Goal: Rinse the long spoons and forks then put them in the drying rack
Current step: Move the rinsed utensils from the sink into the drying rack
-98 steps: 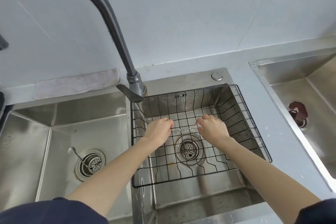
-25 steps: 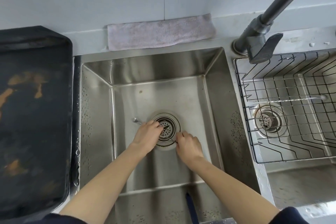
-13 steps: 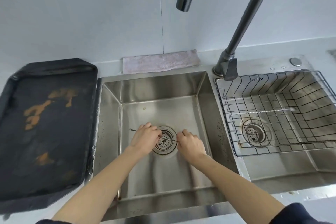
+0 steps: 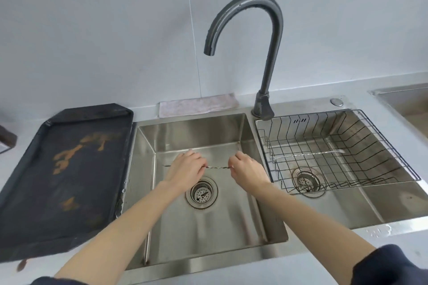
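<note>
Hands hold a thin twisted-metal utensil (image 4: pixel 217 167) level above the steel sink's drain (image 4: pixel 202 193), left hand (image 4: pixel 185 169) and right hand (image 4: pixel 246 172) pinching its ends. Black wire drying rack (image 4: pixel 375 146) at three o'clock carries another utensil (image 4: pixel 310 153); dark stained tray (image 4: pixel 69 169) at nine, gooseneck tap (image 4: pixel 268 53) at twelve.
</note>
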